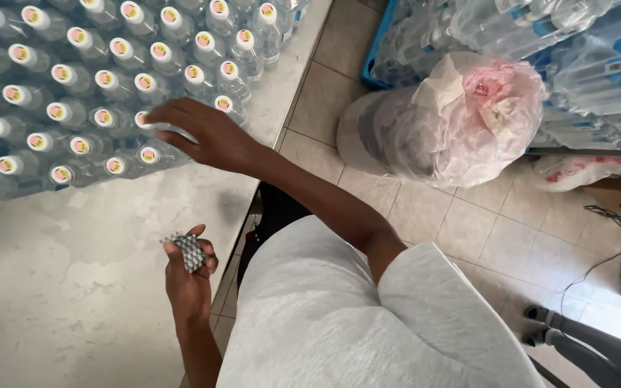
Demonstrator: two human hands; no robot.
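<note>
Head view is showing us a small stack of silvery patterned labels (190,250), and we are finding it pinched between the thumb and curled fingers of the left hand (190,271), low over the near edge of the pale metal table (52,302). We are observing the left hand closed around the stack, with the upper ends of the labels fanning out above the fingertips. We are seeing the right hand (203,135) reaching forward across the body, fingers spread and slightly arched, palm down, hovering over the nearest row of clear plastic bottles (109,86); we cannot tell whether the fingertips are touching a cap. We are noting that the bottles are standing upright in tight rows on the far part of the table, each one carrying a white cap with a coloured round mark on top. We are seeing the grey shirt (339,323) of the person filling the lower middle of the view. To the right, on the tiled floor (483,230), a large bundle wrapped in clear plastic film (454,122) is resting just beside shrink-wrapped packs of bottles (583,65). Thin cables (612,215) are lying near the right edge.
</note>
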